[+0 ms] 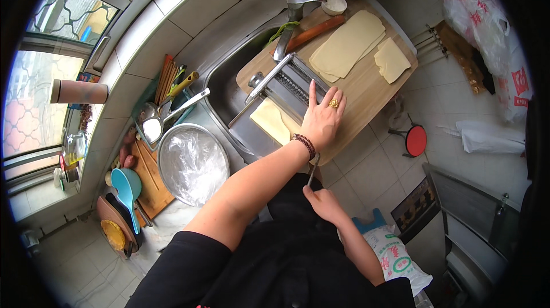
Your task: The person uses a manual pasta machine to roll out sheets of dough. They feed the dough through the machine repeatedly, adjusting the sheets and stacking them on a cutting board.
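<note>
A chrome pasta machine [281, 89] stands on a wooden board [365, 106] that lies across the sink. My left hand [322, 119], wearing a gold ring, rests palm down over its near end, index finger stretched out. Below that hand, my right hand [324, 204] grips the metal crank [315, 169]; its grip end is hidden in my fist. A pale dough sheet [270, 119] lies on the machine's metal tray [253, 129], partly behind my left forearm. Larger stacked dough sheets [350, 43] and a smaller piece [392, 61] lie on the board's far side.
A rolling pin [316, 33] and a bowl of white powder [334, 4] sit at the board's back, by the faucet [283, 41]. Left of the sink [223, 76] stand a steel basin [163, 164] holding clear plastic and a utensil holder [146, 129]. A red-topped stool [416, 140] is on the floor.
</note>
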### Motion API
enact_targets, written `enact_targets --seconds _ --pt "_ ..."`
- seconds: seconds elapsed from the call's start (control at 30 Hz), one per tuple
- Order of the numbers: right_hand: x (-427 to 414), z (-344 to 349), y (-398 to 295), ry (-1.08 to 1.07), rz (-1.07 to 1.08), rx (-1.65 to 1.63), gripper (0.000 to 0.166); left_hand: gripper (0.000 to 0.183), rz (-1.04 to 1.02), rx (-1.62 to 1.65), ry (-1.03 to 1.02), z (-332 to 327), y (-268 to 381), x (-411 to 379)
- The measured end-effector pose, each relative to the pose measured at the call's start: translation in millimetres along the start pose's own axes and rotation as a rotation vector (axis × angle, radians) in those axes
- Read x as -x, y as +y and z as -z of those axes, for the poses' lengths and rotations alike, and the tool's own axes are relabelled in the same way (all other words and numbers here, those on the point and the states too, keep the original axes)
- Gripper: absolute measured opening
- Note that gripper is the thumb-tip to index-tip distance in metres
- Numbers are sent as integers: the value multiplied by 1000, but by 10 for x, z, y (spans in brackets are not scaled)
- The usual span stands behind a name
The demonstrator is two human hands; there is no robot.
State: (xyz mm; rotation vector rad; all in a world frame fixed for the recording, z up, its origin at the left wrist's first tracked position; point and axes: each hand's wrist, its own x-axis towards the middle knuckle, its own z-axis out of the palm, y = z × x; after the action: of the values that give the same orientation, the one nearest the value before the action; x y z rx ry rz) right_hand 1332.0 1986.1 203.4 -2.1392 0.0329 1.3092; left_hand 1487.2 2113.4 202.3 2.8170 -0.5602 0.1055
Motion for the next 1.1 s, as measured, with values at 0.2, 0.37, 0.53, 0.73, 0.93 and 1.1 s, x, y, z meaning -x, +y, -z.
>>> enact_targets --seconds 0.2,0.37,0.53,0.73,0.93,1.1 --pt "444 605 -212 219 221 -396 57 54 -100 -43 33 -91 -62 28" --pt "415 748 -215 244 223 -395 61 44 -138 154 48 -4 -136 30" --pt "452 748 -238 312 229 -282 68 19 -161 334 -204 762 -584 351" --pt "425 728 -200 291 183 -270 70 39 -415 74 -90 1058 -958 727" --pt "419 677 -147 475 322 -236 62 38 -64 -148 -343 1373 -840 894" --pt "472 676 -139 448 386 -351 47 45 -71 32 23 827 -325 498"
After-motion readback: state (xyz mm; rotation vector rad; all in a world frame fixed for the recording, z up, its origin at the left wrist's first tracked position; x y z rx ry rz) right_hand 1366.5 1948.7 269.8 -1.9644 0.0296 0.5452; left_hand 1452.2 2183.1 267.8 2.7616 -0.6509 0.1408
